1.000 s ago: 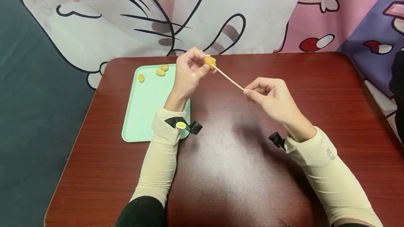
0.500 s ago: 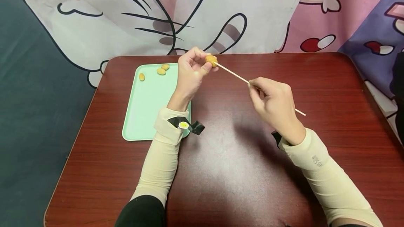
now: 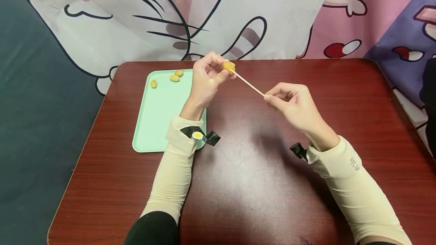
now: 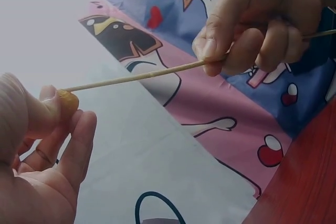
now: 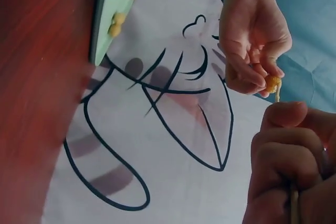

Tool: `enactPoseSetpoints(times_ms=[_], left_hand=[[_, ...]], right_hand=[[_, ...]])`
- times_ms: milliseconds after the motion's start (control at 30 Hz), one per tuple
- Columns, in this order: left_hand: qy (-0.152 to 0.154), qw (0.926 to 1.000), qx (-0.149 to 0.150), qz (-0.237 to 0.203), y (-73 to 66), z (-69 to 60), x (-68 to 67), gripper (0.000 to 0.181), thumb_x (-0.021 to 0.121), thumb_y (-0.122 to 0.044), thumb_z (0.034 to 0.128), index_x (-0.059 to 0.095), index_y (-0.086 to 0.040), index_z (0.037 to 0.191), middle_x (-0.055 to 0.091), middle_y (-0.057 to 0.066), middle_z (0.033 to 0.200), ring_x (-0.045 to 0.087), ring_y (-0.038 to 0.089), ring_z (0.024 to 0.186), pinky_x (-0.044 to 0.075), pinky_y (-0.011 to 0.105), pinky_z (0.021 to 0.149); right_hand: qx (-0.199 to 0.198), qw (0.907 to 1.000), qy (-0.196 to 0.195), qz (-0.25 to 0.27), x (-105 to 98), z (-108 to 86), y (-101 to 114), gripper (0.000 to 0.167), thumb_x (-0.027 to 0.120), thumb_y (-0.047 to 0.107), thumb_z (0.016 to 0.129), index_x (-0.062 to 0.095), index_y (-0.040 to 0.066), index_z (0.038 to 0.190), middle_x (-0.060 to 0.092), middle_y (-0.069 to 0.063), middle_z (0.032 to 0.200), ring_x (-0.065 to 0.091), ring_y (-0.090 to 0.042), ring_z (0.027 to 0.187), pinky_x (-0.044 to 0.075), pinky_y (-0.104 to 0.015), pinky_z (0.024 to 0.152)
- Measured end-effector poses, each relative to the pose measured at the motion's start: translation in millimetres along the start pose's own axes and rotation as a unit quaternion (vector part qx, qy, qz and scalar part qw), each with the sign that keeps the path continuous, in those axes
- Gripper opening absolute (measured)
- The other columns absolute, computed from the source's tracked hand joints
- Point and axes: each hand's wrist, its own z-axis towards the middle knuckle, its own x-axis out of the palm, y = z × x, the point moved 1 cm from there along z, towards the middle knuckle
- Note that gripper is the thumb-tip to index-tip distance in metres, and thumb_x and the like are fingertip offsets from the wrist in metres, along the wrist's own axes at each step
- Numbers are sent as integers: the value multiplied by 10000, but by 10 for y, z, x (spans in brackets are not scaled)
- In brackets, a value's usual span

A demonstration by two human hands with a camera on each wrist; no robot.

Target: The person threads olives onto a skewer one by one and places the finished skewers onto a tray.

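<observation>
Stick, pinched by right hand, slants from near right to far left, meeting yellow piece pinched by left hand.

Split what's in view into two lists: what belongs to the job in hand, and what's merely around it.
In the job:
left hand
yellow piece it pinches
right hand
stick it grips
probably three small yellow pieces and their green tray

Just around:
table
printed cloth behind
</observation>
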Motion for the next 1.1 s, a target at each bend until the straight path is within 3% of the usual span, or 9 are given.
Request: enactPoseSetpoints(times_ms=[100, 233, 467, 533, 600, 667, 867, 1000, 1100], left_hand=[[4, 9999, -35, 108, -21, 15, 4, 404, 536, 333, 801, 577, -69, 799, 649, 37, 840, 675, 118, 763, 621, 287, 710], [-84, 9994, -93, 332, -43, 36, 5, 374, 555, 312, 804, 573, -62, 796, 648, 57, 853, 678, 139, 760, 622, 292, 706], [-490, 9977, -330, 318, -5, 26, 5, 364, 554, 301, 818, 528, -59, 766, 644, 67, 850, 670, 130, 734, 621, 274, 689], [-545, 9975, -318, 313, -3, 26, 8, 367, 546, 302, 819, 529, -61, 770, 637, 70, 856, 666, 130, 738, 619, 270, 687], [-562, 9975, -294, 295, -3, 28, 9, 363, 544, 300, 822, 532, -59, 774, 632, 70, 858, 665, 130, 741, 619, 269, 690], [-547, 9977, -291, 265, -2, 26, 5, 365, 538, 300, 824, 532, -61, 774, 629, 68, 862, 664, 129, 744, 618, 268, 694], [-324, 9990, -290, 142, -4, 21, -6, 386, 532, 312, 819, 529, -71, 777, 629, 55, 851, 663, 121, 739, 619, 280, 702], [-178, 9992, -318, 136, -14, 25, -7, 375, 538, 311, 818, 537, -63, 785, 636, 50, 849, 666, 121, 738, 620, 288, 715], [-162, 9991, -344, 197, -23, 26, -8, 365, 537, 309, 818, 545, -55, 789, 637, 52, 852, 668, 128, 742, 620, 288, 717]], right_hand=[[-108, 9999, -67, -25, 4, 11, -11, 53, 689, -13, 896, 721, 4, 857, 615, 14, 635, 501, -97, 534, 380, -203, 444], [-914, 9920, -478, -731, 44, 4, -24, 73, 690, -8, 892, 735, 36, 855, 611, 15, 630, 467, -78, 490, 354, -184, 426], [-2616, 9257, -1358, -2371, 124, 15, -38, 96, 639, -11, 876, 713, 25, 828, 519, -8, 573, 371, -97, 483, 277, -222, 447], [-2722, 9195, -1413, -2458, 139, 17, -34, 103, 629, -3, 880, 706, 28, 819, 503, -14, 573, 365, -102, 496, 271, -235, 454], [-2687, 9246, -1326, -2354, 137, 25, -22, 101, 633, -9, 873, 706, 27, 813, 518, -11, 572, 377, -99, 489, 280, -226, 451], [-2431, 9414, -1091, -2066, 117, 31, -13, 100, 646, -17, 871, 712, 28, 811, 538, -2, 572, 397, -91, 472, 298, -201, 435], [-902, 9924, -254, -799, 50, 44, -13, 93, 670, -9, 894, 720, 30, 826, 589, -3, 619, 467, -75, 478, 349, -181, 408], [-69, 9996, 185, 207, 30, 62, -21, 105, 668, -15, 902, 711, 32, 818, 557, -11, 602, 458, -87, 496, 330, -208, 405], [146, 9982, 280, 518, 30, 72, -21, 123, 668, -24, 901, 709, 47, 810, 562, 3, 603, 452, -89, 510, 326, -215, 418]])
